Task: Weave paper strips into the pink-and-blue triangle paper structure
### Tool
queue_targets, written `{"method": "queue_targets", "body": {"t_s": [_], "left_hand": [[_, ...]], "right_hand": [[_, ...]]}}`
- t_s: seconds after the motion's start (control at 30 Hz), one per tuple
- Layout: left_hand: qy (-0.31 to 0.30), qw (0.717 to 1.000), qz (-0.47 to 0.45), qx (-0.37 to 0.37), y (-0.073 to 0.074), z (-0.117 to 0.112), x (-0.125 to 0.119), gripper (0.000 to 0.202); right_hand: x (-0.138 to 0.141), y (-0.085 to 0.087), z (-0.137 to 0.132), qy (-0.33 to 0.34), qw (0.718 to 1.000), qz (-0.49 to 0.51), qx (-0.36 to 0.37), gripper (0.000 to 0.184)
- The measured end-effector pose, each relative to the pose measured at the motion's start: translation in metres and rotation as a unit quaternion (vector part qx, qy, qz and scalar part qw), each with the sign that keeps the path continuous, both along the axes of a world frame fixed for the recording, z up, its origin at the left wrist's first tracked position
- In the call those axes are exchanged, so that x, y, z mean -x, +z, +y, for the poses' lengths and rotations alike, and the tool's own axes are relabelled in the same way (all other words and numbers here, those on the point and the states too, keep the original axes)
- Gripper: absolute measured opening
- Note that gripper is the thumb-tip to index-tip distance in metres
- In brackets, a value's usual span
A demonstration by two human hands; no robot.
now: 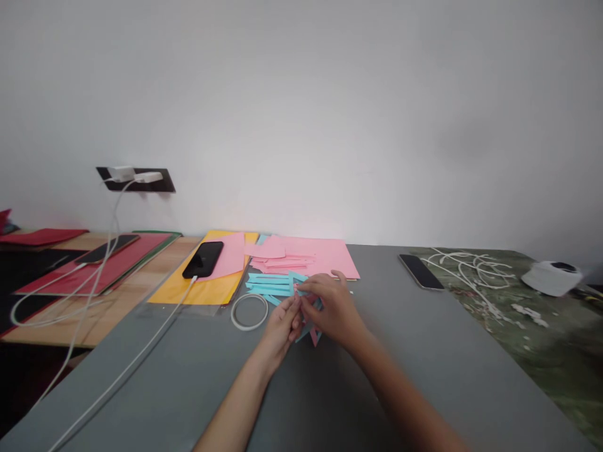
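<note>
Head camera: your grey desk (424, 376) carries yellow paper (174, 292) by its left edge and pink sheets (334, 254) along its far edge. Your left hand (284, 320) and right hand (333, 304) meet between its left and right edges, nearer the far one. The phone (203, 259) sits on the yellow paper, its cable (146, 345) slanting toward the near left corner; your left forearm could snag that and drag both. Blue strips (268, 290) lie just beyond your left hand; a sleeve or wrist could scatter them, or nudge the tape roll (249, 328). Smallest, the folded paper piece (314, 337) sits between your hands, the fingers of both pinching it; squeezing too hard could crease it, uneven pulling tear it.
</note>
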State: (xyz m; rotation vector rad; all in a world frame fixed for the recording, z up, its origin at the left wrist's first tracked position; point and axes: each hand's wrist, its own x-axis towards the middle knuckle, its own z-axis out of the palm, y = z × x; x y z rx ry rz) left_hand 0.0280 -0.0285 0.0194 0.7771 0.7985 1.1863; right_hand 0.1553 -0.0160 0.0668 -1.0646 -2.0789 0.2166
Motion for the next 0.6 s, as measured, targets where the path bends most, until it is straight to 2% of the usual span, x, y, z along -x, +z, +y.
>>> {"method": "queue_targets", "body": {"t_s": [0.4,0.6], "left_hand": [[-0.011,1.000,-0.012,0.004,-0.0034,0.0023,0.0013,0.040],[-0.009,1.000,-0.007,0.005,-0.0031,0.0037,0.0013,0.040]], "right_hand": [[0.0017,0.0037,-0.0027,-0.011,1.000,-0.013,0.004,0.020],[0.0025,-0.0008,-0.0010,-0.012,0.999,-0.038,-0.024,0.019]]}}
